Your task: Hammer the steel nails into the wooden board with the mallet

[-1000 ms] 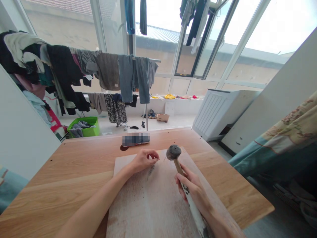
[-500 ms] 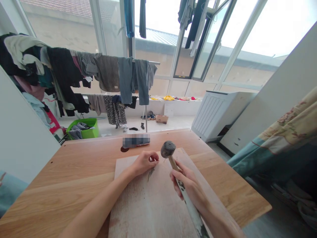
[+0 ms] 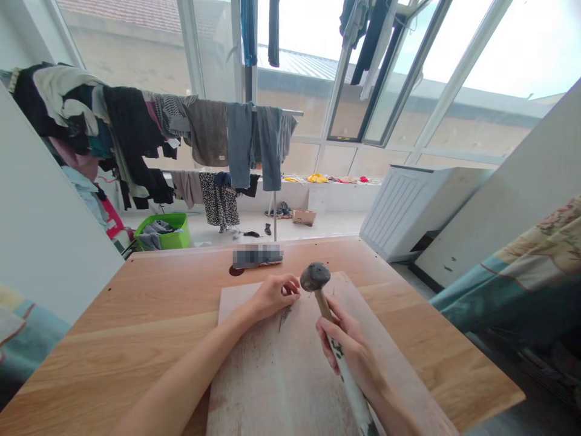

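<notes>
A pale wooden board [image 3: 281,375] lies on the wooden table [image 3: 136,315]. My left hand [image 3: 275,295] rests on the board's far part, its fingers pinched on a small nail that I can barely make out. A few loose nails [image 3: 285,316] lie on the board just beside that hand. My right hand [image 3: 351,351] is wrapped round the wooden handle of a hammer [image 3: 323,303]. The hammer's dark round head is raised a little above the board, close to the right of my left fingertips.
A blurred flat object [image 3: 257,255] lies near the table's far edge. Beyond it are a clothes rack hung with garments [image 3: 181,133], a green laundry basket [image 3: 163,231], a white appliance [image 3: 408,203] and large windows. A patterned cloth [image 3: 521,278] hangs at the right.
The hammer head swung left towards my left fingertips and now sits slightly higher beside them. My left hand has stayed pinched in the same spot on the board. The view shifted a little.
</notes>
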`<state>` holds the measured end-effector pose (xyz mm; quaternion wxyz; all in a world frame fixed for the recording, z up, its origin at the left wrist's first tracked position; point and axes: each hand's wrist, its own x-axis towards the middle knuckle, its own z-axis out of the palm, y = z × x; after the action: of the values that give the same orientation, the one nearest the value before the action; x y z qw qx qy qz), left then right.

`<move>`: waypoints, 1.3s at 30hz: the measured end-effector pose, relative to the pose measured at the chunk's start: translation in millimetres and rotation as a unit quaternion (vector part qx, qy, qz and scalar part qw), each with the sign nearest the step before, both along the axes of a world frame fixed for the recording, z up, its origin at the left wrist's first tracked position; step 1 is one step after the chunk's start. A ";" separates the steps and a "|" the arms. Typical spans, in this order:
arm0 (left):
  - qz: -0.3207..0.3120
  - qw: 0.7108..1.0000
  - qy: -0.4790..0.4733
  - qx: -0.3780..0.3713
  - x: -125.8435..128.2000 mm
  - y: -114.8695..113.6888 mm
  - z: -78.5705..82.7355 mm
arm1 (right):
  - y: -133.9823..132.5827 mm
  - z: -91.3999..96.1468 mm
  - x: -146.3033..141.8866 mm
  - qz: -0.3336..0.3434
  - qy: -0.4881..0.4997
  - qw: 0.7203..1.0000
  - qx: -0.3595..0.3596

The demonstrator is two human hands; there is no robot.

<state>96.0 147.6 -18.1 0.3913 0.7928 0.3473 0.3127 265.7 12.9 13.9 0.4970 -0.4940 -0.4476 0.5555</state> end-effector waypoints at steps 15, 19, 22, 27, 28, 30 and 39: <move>-0.028 0.994 0.101 0.033 -11.6 2.6 17.5 | 3.2 -6.7 -2.0 0.014 -0.036 0.999 -0.001; -0.068 0.979 0.184 0.046 -15.8 -6.9 35.2 | 1.8 -4.8 -0.6 -0.010 -0.026 1.000 -0.010; -0.054 0.971 0.221 0.069 -9.5 -18.0 40.3 | 1.2 -2.1 0.3 -0.022 -0.024 0.999 -0.016; -0.041 0.969 0.232 0.070 -4.5 -22.4 40.6 | 0.9 3.5 -0.2 -0.030 -0.031 0.999 -0.020; -0.043 0.971 0.226 0.064 -6.2 -20.0 40.5 | 0.8 4.3 -0.5 -0.031 -0.031 0.999 -0.020; -0.054 0.976 0.204 0.049 -11.3 -12.5 40.1 | 0.5 5.0 -1.0 -0.032 -0.029 0.999 -0.021; -0.031 0.997 0.076 -0.015 -26.3 14.5 23.5 | 1.4 3.8 -1.7 -0.026 -0.022 0.999 -0.019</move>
<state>69.7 162.1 5.4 0.3847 0.8188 0.3561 0.2341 264.0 14.3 17.7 0.4920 -0.5266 -0.4348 0.5399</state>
